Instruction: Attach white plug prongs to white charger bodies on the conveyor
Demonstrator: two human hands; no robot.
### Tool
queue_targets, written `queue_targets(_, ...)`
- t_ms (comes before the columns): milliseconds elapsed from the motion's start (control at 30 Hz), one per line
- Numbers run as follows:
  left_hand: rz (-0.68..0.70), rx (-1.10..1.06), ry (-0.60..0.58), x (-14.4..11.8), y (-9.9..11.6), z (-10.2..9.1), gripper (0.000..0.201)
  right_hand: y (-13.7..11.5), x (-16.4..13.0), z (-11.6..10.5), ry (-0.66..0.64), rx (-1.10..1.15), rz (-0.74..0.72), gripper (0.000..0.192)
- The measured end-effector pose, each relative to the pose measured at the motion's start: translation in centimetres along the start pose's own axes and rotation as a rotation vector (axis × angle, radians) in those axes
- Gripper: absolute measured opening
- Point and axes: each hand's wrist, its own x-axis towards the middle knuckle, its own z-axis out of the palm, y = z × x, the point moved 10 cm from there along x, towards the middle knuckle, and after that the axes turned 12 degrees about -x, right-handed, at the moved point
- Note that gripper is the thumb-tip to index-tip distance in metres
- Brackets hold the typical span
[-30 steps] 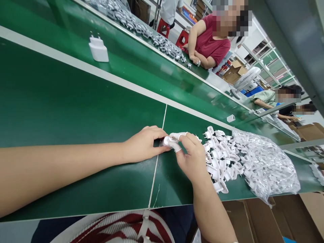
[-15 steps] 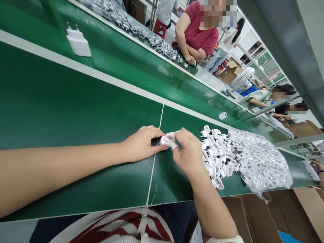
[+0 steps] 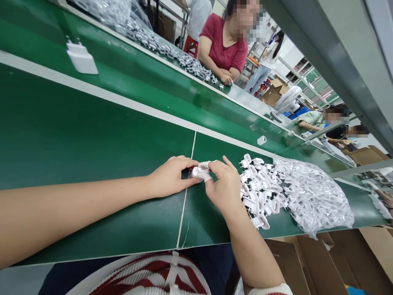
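The left hand (image 3: 172,177) and the right hand (image 3: 224,186) are close together, both pinching one small white plug piece (image 3: 197,173). It is over the middle of the worktop (image 3: 92,139), by the thin line that runs from the far edge to the near edge. The fingers hide most of it, so I can't tell if it touches the green top.

The right thumb and pointing finger wear white covers (image 3: 205,176). I think these could slide on the smooth plastic, and the piece could pop out. A hard push at a bad slant could bend a pin or pinch a finger.

Just right of the right hand is a messy pile of plug parts (image 3: 259,192). It is in the way on that side, and a bump from the wrist could knock bits toward the near edge. Next to it, a big clear bag (image 3: 319,196) full of white parts reaches the near edge. If tugged, it might tip into the cardboard box (image 3: 317,262) below.

Past the white strip (image 3: 92,91) at the far edge, a charger (image 3: 82,60) and a little white block (image 3: 262,140) sit well apart.
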Motion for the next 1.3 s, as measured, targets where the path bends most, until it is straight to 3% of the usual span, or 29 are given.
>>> queue_targets(133,0.017,-0.013,-0.015,-0.4,0.4,0.6,0.041,0.9,-0.9,0.6,-0.015,0.117,0.085,0.035)
queue_targets(233,-0.057,-0.055,-0.01,0.5,-0.5,0.1,0.045,2.6,-1.2,0.9,-0.062,0.215,0.184,0.053)
queue_targets(300,-0.11,-0.044,0.083,2.2,-1.7,-2.0,0.052,4.4,-1.3,0.7,-0.102,0.095,0.272,0.059)
queue_targets(433,-0.216,0.204,0.37,7.0,-4.4,-9.2,0.073,9.0,-2.7,1.8,-0.357,-0.309,0.514,0.054)
queue_targets(500,-0.251,0.309,0.453,9.2,-5.4,-12.4,0.082,9.8,-3.2,2.8,-0.463,-0.357,0.534,0.05)
queue_targets(567,-0.279,0.366,0.511,10.7,-6.5,-15.0,0.087,9.6,-3.1,3.5,-0.478,-0.347,0.488,0.045)
queue_targets(700,-0.353,0.428,0.597,11.7,-9.0,-18.2,0.084,8.6,-2.4,4.1,-0.442,-0.311,0.395,0.038)
queue_targets(833,-0.394,0.408,0.676,11.4,-10.5,-19.3,0.082,8.2,-2.0,4.1,-0.398,-0.28,0.351,0.034)
queue_targets(967,-0.338,0.414,0.82,10.1,-9.3,-19.7,0.093,8.1,-1.9,3.1,-0.312,-0.192,0.402,0.043)
queue_targets(1067,-0.298,0.423,0.862,8.9,-7.9,-18.5,0.096,8.0,-1.9,2.7,-0.236,-0.033,0.436,0.046)
queue_targets(1133,-0.27,0.434,0.789,8.2,-7.2,-16.2,0.089,7.8,-1.8,2.9,-0.198,0.081,0.425,0.043)
queue_targets(1300,-0.165,0.331,0.533,4.5,-4.9,-7.3,0.061,6.4,-1.5,3.2,-0.09,0.277,0.312,0.033)
